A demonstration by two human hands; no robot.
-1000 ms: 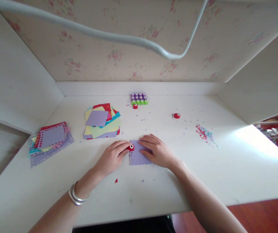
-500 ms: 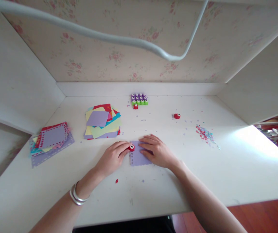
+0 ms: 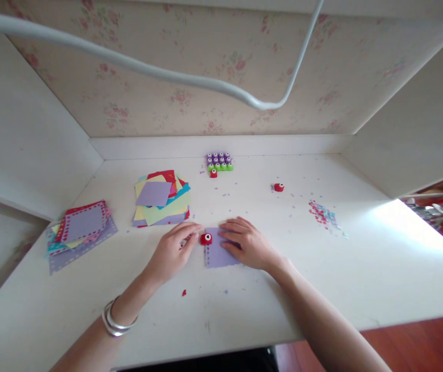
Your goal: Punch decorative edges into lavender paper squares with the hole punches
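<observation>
A red craft punch (image 3: 206, 238) with a white button sits on the left edge of a purple paper square (image 3: 221, 258). Small punched holes run down that edge below the punch. My left hand (image 3: 172, 251) is just left of the punch, no longer touching it, with thumb and fingers apart and nothing between them. My right hand (image 3: 250, 244) lies with fingers stretched out across the right part of the purple square, covering its upper right area. Some paper bits lie on the table around the square.
Coloured paper sheets (image 3: 161, 214) are piled at the left centre, and punched sheets (image 3: 84, 225) farther left. Purple and green punches (image 3: 220, 161) stand in rows at the back, a red punch (image 3: 214, 173) before them. Another red punch (image 3: 279, 187) and confetti (image 3: 324, 214) lie to the right.
My left hand has let go of the red punch and drawn back a little to the left. The punch stays at the paper's edge; my right hand remains on the square.
</observation>
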